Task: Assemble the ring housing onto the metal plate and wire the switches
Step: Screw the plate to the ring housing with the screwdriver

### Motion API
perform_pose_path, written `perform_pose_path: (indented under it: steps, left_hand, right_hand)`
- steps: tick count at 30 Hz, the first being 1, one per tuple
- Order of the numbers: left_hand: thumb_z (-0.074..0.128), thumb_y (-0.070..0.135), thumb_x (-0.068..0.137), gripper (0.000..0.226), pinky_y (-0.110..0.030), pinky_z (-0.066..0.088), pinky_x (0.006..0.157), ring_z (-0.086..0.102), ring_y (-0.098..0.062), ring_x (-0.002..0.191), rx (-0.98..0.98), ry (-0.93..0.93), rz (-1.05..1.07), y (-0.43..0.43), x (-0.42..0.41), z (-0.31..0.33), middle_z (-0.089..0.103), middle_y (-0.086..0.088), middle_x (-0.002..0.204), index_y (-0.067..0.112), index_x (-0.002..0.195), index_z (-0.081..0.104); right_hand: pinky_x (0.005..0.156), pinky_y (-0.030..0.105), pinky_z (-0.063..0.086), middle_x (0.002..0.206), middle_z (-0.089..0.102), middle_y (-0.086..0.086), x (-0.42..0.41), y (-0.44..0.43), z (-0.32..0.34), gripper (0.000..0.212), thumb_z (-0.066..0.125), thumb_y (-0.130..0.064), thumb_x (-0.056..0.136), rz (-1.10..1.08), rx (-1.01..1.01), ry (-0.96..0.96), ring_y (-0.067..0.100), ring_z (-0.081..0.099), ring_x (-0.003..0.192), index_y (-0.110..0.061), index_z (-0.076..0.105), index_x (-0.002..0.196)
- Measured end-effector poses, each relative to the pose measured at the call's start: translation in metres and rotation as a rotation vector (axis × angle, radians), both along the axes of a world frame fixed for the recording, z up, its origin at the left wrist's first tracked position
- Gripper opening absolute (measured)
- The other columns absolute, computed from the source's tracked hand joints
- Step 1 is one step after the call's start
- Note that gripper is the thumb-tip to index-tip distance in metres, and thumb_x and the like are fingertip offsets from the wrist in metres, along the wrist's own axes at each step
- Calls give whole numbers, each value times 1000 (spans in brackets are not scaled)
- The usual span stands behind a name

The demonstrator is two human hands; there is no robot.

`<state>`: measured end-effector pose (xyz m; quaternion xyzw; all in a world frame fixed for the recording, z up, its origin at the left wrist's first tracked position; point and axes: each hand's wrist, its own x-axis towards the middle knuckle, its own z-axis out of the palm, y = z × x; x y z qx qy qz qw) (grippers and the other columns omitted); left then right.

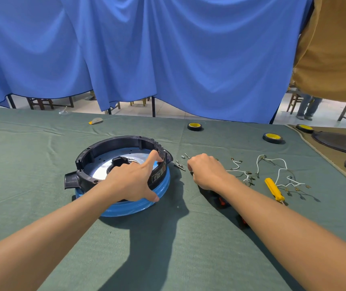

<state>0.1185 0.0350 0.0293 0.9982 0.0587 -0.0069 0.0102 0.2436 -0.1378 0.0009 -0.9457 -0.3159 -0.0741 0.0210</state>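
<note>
A black ring housing (113, 143) sits on a shiny metal plate (102, 171), on top of a blue round body (138, 206). My left hand (132, 181) straddles the housing's near right wall. Its thumb lies outside against the blue body, its fingers reach inside, and the index finger touches the far rim. My right hand (207, 171) hovers knuckles up with curled fingers beside loose screws (180, 165); its fingertips are hidden. White wires with terminals (281, 171) lie to the right. Small red and black parts (222, 202) peek out under my right forearm.
A yellow-handled screwdriver (274, 190) lies right of my right arm. Three tape rolls with yellow cores (194, 126) (272, 138) (304, 128) stand at the back. Dark round lids (336, 141) lie on a brown mat at the far right. Blue cloth hangs behind the green-covered table (41, 206).
</note>
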Motion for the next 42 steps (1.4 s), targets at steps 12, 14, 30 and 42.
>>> perform_pose_path:
  steps: [12, 14, 30, 42]
  left_hand:
    - [77, 59, 73, 88, -36, 39, 57, 53, -24, 65, 15, 16, -10, 1, -2, -1, 54, -3, 75, 36, 130, 14]
    - [81, 55, 70, 92, -37, 41, 58, 52, -22, 63, -15, 49, -23, 2, -1, 1, 53, -3, 72, 35, 130, 14]
    - [90, 39, 60, 98, -31, 32, 53, 48, -16, 59, -178, 22, -101, 11, 4, 4, 47, 0, 61, 38, 127, 19]
    - [94, 43, 54, 94, -29, 47, 80, 59, -16, 94, -493, -132, -117, 13, -2, 54, 60, 1, 110, 50, 115, 23]
  right_hand:
    - [84, 47, 54, 107, 66, 13, -13, -2, 5, 24, 56, -13, 87, -10, 159, 94, 35, 61, 99, -15, 68, 108]
    - [85, 47, 54, 107, 66, 12, -14, -2, 5, 23, 57, -14, 87, -5, 173, 101, 33, 62, 98, -15, 68, 107]
    - [76, 30, 52, 88, 70, 3, -40, -1, 12, 25, 64, -10, 78, -122, 740, 427, 18, 62, 81, -19, 71, 100]
    - [82, 41, 56, 67, 62, 7, -49, 9, 36, 17, 55, 7, 86, -163, 1685, 1085, 18, 59, 64, -5, 65, 80]
